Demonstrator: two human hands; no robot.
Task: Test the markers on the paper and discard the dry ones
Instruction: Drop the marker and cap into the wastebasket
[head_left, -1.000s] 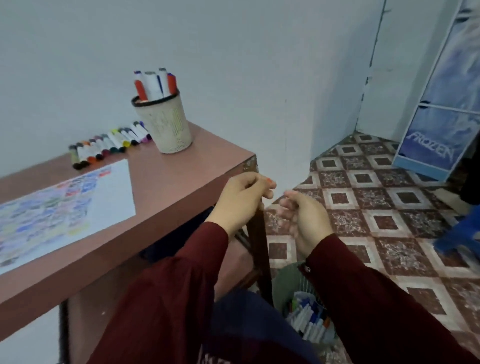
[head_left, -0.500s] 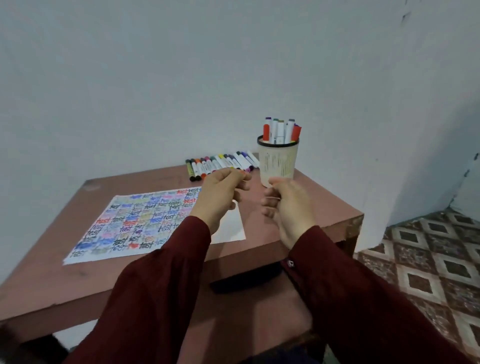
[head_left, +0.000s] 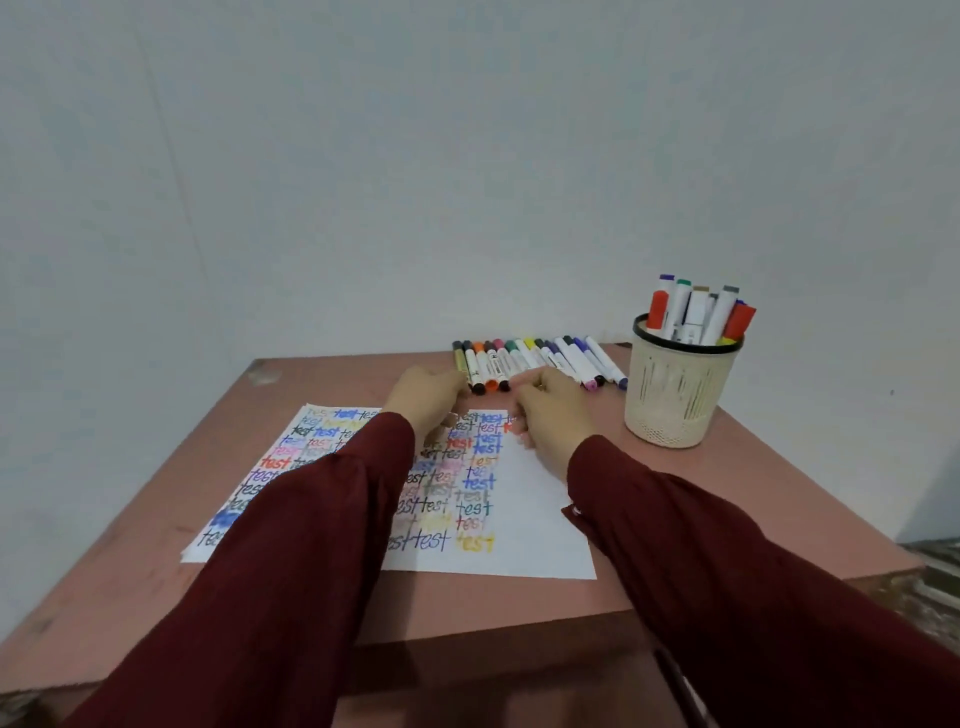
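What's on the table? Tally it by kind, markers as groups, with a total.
Paper: 1
Cup: 1
Marker groups: 2, a row and a bunch in the cup
Total: 4

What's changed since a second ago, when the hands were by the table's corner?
Both hands moved from the corner of the table, above a floor bin of markers, back over it: the left hand and right hand now reach across the paper to the near ends of the row of markers. Whether either grips one I cannot tell. The row, the paper and the cup of markers stayed put.
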